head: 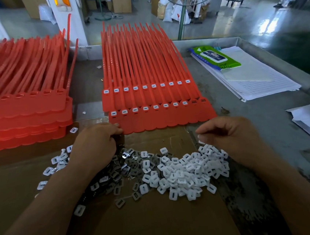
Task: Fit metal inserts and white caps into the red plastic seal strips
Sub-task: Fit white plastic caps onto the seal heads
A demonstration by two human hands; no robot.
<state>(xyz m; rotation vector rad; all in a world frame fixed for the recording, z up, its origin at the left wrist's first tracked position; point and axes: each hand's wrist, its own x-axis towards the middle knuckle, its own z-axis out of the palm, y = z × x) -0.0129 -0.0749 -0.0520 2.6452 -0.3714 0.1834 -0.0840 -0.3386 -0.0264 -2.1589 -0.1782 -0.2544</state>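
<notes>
Head view: the near red seal strip sheet points its tails toward 12 o'clock. It has ten sockets, eight of them capped. The two open sockets lie at 11 o'clock from the right hand, which is the nearer one. The left hand curls over heaped metal inserts, and the right's fingertips are drawn together above the white caps. Whether either hand holds a piece, I cannot tell.

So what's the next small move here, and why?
Probably: the right hand picks a cap from the white cap pile beneath it and presses it into the ninth socket from the left of the front red strip. Eight sockets there show white caps; the two rightmost look dark and uncapped. Whether they already hold metal inserts is unclear.
</notes>
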